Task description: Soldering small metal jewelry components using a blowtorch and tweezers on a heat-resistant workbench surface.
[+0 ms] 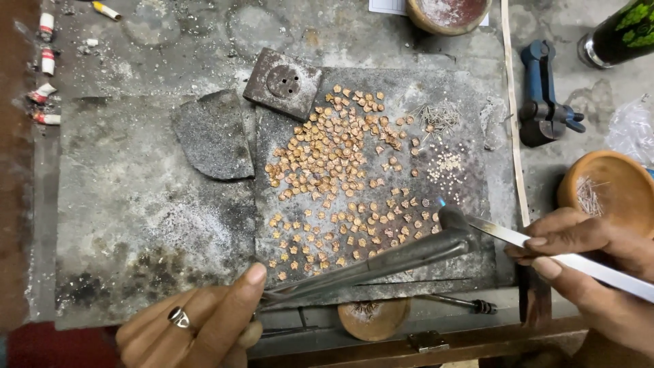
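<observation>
**Two hands work metal tools over a slab strewn with small copper-coloured pieces**

A wide, scorched grey work slab fills most of the bench, with a darker rectangular stone plate lying on its right half. Spread across that plate is a broad scatter of small copper-coloured flower-shaped metal pieces, densest toward the upper middle and thinner toward the near edge.

The left hand, with a ring on one finger, is closed around the near end of a long grey metal torch pipe, thumb pressed along its top. The pipe slants up to the right, and its bent tip sits above the right edge of the scatter.

The right hand pinches flat silver metal tweezers between thumb and fingers; their tip reaches left to just beside the pipe's tip.

Above the scatter lies a square dark metal block with three small holes. To the right of the pieces are a small heap of thin wire pins and a patch of tiny pale grains. A round clay bowl stands just beyond the right hand.
</observation>
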